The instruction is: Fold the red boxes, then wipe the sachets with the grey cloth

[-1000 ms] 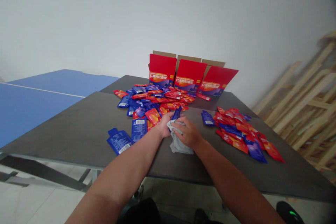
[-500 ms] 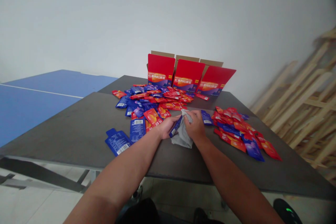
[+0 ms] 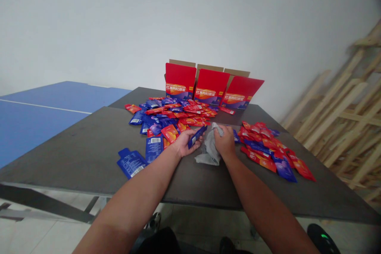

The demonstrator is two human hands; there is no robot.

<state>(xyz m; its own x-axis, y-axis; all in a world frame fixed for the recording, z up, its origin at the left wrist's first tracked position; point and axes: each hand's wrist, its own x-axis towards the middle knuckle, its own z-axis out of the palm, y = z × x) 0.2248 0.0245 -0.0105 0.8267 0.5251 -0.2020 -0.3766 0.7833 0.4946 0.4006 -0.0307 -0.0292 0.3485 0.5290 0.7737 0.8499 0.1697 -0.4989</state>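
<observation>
- Your left hand (image 3: 188, 143) is right there at centre, palm up and half open, fingers curled around the low end of a blue sachet (image 3: 197, 136) that angles up and to the right: you've got it, lightly but firmly.
- Your right hand (image 3: 225, 142) is just beside it, palm down, fingers bunched into a gray cloth (image 3: 208, 153) and pinching a fold at the top.
- That cloth sits on the table in a rumpled heap between your hands, its lower edge spread out on the dark top. The sachet's tip comes close to it, but I can't tell whether they touch.
- To the left and up, a big heap of sachets (image 3: 169, 118), red and blue mixed, spreads across the tabletop, right up to your left fingers.
- Two blue sachets (image 3: 131, 163) lie apart at the heap's lower left edge, flat, barcodes showing.
- To the right, a smaller pile (image 3: 266, 147), mostly red, sits just past your right hand.
- Upper centre, three red boxes (image 3: 212, 86) stand open in a row behind the big heap, flaps up, against the wall.
- The dark table (image 3: 74, 154) carries it all, with a blue ping-pong table (image 3: 38, 123) off to the left and wooden frames (image 3: 336, 119) leaning at the far right.
</observation>
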